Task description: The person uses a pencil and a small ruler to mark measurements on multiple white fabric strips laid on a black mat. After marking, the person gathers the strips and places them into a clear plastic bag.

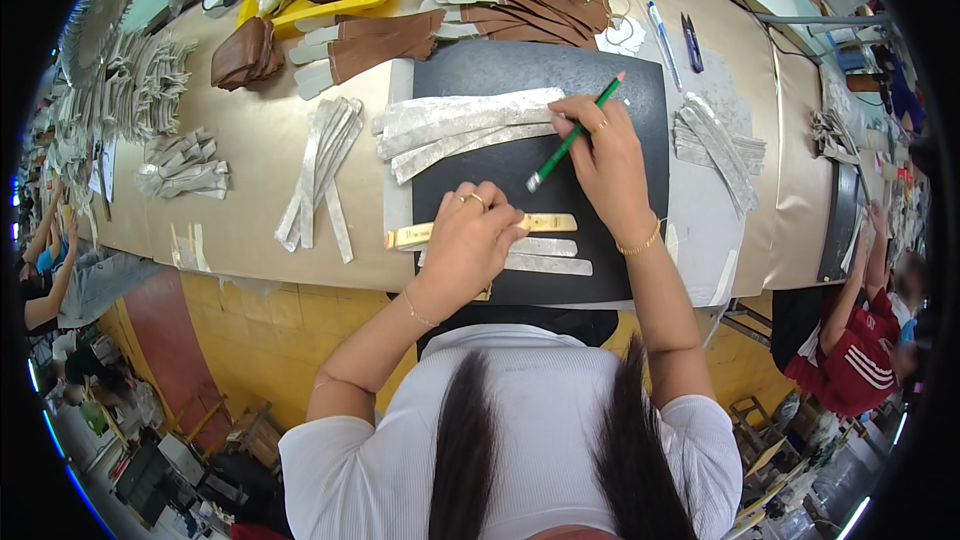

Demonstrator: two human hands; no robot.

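"Two hands on my remote feed. Entries?"

"Left hand (465, 245), centre of frame: fingers bent, closed on a cream stick (550, 223) lying across the black board (540, 65). Right hand (608, 155), right of centre: thumb and forefinger nearly together at the right end of the long grey strips (460, 125); gripping or merely touching, I cannot tell. Green pencil (555, 156), one, slantwise through the same hand."

"Location of strips?"

"Long: one fanned pile, upper middle, overlapping the board's left edge. Short grey strips (550, 265): lower middle, on the board, just below the stick."

"Step in hand?"

"Handling the pile, I judge; lifting or laying down, I cannot say."

"Next move calls for?"

"By my reckoning, thumb and forefinger parting one strip cleanly, pencil held clear."
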